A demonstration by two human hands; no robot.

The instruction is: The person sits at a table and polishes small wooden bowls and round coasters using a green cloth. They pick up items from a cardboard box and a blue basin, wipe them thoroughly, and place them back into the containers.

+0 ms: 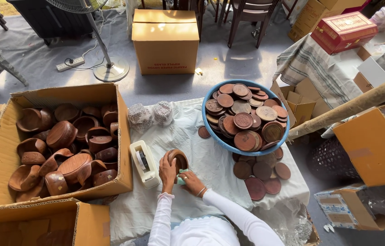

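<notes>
Left hand (167, 169) clamped on a small round wooden bowl (178, 160), fingers wrapped over its left rim, bowl tipped on edge w/ the hollow facing right. Right hand (191, 181) closed on a small pale green cloth (181, 176), pressed up against the bowl's lower edge. Bowl sits just above the white table cloth (210, 159), about mid-table, near the front.

Edges & room: hands work in a narrow bare patch of cloth. To the left, v. close, a white tape dispenser (144, 163), nearly touching the left hand. Past that, an open cardboard box (1, 155) full of wooden bowls, its right wall hard against the dispenser. To the right & above, a blue basin (210, 132) heaped w/ round carved wooden lids; basin rim near the bowl but apart. Loose lids (261, 175) lie flat on the cloth below the basin, running to the table's right edge. Two bubble-wrapped bundles (150, 115) sit at the back, well apart from the hands. Most open cloth is btw the hands and the loose lids, and toward the front edge by the person's body.

Pose: both forearms in white sleeves come up from the bottom of frame, converging; right arm angled in from lower right, a bangle at the wrist, left arm nearly straight up. Another box (42, 223) stands at front left.
</notes>
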